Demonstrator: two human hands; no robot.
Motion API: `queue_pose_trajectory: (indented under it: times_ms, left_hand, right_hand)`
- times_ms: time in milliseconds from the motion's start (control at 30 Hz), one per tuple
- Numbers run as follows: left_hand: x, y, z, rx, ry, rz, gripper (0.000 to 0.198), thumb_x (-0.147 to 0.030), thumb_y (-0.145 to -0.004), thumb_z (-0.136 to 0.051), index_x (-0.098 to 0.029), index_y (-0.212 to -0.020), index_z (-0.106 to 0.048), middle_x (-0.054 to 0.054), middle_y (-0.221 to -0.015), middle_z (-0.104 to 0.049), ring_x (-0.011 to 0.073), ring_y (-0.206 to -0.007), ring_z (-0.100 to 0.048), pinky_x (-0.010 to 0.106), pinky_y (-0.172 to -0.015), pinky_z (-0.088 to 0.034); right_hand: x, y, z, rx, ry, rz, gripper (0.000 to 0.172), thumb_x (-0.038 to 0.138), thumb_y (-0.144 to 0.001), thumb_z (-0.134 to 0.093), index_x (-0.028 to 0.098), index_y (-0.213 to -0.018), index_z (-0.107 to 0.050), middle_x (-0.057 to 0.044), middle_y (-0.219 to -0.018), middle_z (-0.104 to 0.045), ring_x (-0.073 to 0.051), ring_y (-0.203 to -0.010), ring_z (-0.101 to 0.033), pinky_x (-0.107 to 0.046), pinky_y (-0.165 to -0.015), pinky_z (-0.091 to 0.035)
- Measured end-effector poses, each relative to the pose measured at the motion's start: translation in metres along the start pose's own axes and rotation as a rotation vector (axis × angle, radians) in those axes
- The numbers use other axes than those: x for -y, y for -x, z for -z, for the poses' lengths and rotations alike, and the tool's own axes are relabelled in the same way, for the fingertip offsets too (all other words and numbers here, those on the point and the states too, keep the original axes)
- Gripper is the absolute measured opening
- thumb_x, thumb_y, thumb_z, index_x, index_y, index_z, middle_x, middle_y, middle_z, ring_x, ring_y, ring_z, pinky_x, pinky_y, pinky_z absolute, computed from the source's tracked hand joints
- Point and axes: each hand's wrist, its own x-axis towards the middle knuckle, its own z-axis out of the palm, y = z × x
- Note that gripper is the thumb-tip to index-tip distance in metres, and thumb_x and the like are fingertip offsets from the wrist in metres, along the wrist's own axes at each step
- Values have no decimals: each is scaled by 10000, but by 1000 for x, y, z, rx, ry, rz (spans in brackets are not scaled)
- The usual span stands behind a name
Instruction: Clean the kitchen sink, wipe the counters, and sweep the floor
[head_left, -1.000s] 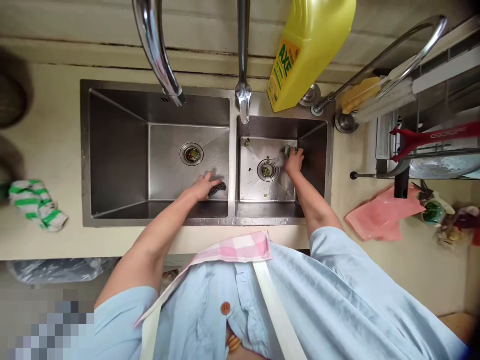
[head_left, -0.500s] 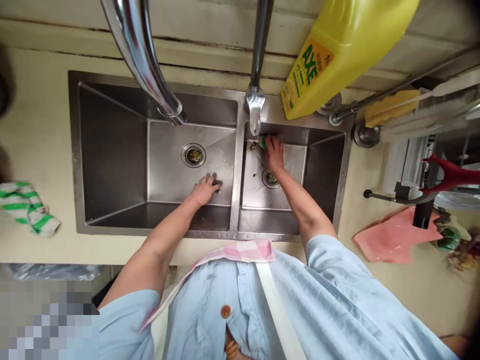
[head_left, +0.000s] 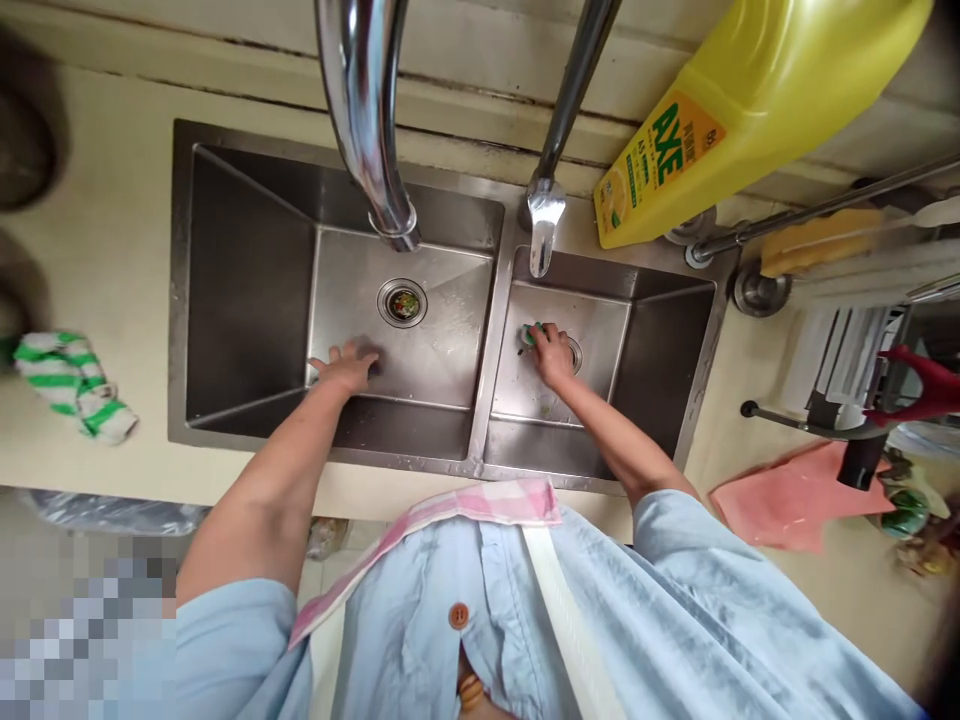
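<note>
Shirt: a light blue shirt (head_left: 405, 640) with an orange button, and a pink checked cloth (head_left: 450, 530) across the chest.

Left hand (head_left: 346, 366): open, palm down, fingers spread, low in the left basin, holding nothing.

Right hand (head_left: 553, 355): fingers closed on a green scrubber (head_left: 532, 336), low in the right basin, just beside its drain.

Sink (head_left: 480, 400): double, steel, wet.

Right basin: drain (head_left: 574, 352) half hidden by the right hand.

Left basin: strainer (head_left: 402, 303) holding dark and green scraps.

Surface (head_left: 97, 480): cream, with a green-striped rag (head_left: 71, 385) left of the sink and a pink cloth (head_left: 795, 495) to the right.

Far edge: two chrome faucets (head_left: 367, 120) (head_left: 546, 225), a yellow AXE bottle (head_left: 667, 160) lying tilted, and a yellow sponge (head_left: 817, 240) on a rack.
</note>
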Motion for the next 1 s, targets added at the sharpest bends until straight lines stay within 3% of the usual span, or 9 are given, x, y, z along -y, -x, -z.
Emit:
queue_pose_trajectory:
  times_ms: [100, 200, 367, 400, 500, 600, 767, 833, 1000]
  left_hand:
    - [-11, 5, 5, -75, -9, 37, 519, -391, -810, -678, -231, -1304, -670, 259, -1521, -447, 522, -1349, -423, 782, -1020, -350]
    - [-34, 27, 12, -222, 60, -63, 512, -352, -869, -622, -225, -1365, -629, 239, -1546, -434, 487, -1340, -447, 688, -1017, -413]
    - [-56, 102, 12, -488, 156, -229, 393, -365, -934, -588, -230, -1301, -634, 194, -1490, -504, 402, -1327, -486, 575, -1045, -419]
    - [-58, 119, 8, -538, 186, -246, 364, -362, -945, -582, -225, -1278, -636, 191, -1455, -531, 383, -1314, -501, 554, -1045, -422]
    - [-64, 160, -6, -638, 277, -273, 282, -339, -960, -580, -218, -1209, -640, 174, -1335, -598, 330, -1239, -557, 509, -1024, -437]
    - [-75, 181, -15, -671, 335, -308, 223, -290, -951, -594, -220, -1156, -646, 153, -1284, -620, 302, -1182, -591, 489, -1004, -447]
    - [-86, 183, -10, -763, 388, -358, 201, -238, -932, -626, -203, -1127, -662, 154, -1274, -639, 290, -1166, -610, 465, -993, -451]
    - [-85, 181, -5, -794, 396, -334, 187, -253, -930, -643, -202, -1108, -671, 149, -1261, -652, 287, -1162, -618, 460, -996, -449]
    - [-87, 180, 0, -780, 435, -293, 165, -292, -922, -661, -204, -1058, -693, 145, -1252, -663, 293, -1160, -620, 465, -1006, -439]
  right_hand:
    - [28, 15, -32, -18, 12, 62, 535, 191, -1002, -441, 161, -1534, -494, -214, -1489, -482, -351, -1191, -483, -473, -959, -486]
    - [32, 11, -50, 60, 74, 152, 517, 154, -994, -439, 169, -1505, -522, -219, -1498, -493, -380, -1232, -479, -518, -951, -496]
    - [-22, 4, -18, -79, 93, -253, 525, 117, -1012, -363, 153, -1519, -499, -236, -1467, -489, -375, -1223, -505, -502, -935, -504]
    - [-33, 11, -11, -89, 90, -261, 533, 120, -1009, -370, 135, -1530, -482, -245, -1462, -479, -372, -1220, -503, -488, -929, -505]
    - [-50, 46, -6, 65, 93, 105, 547, 152, -964, -505, 175, -1510, -522, -199, -1471, -473, -344, -1215, -497, -451, -947, -494]
    - [-50, 83, -24, 329, 106, 502, 455, 201, -960, -572, 268, -1406, -631, -116, -1405, -545, -265, -1122, -527, -385, -913, -491]
    - [-49, 88, -49, 438, 242, 635, 382, 209, -1032, -472, 327, -1338, -668, -104, -1386, -563, -261, -1144, -479, -416, -940, -441]
    - [-53, 76, -41, 387, 264, 532, 439, 149, -1029, -419, 300, -1380, -636, -133, -1414, -539, -271, -1163, -469, -428, -945, -435]
    - [-45, 39, 4, 49, 216, -131, 485, 165, -1031, -391, 219, -1489, -540, -198, -1452, -456, -307, -1183, -492, -382, -882, -477]
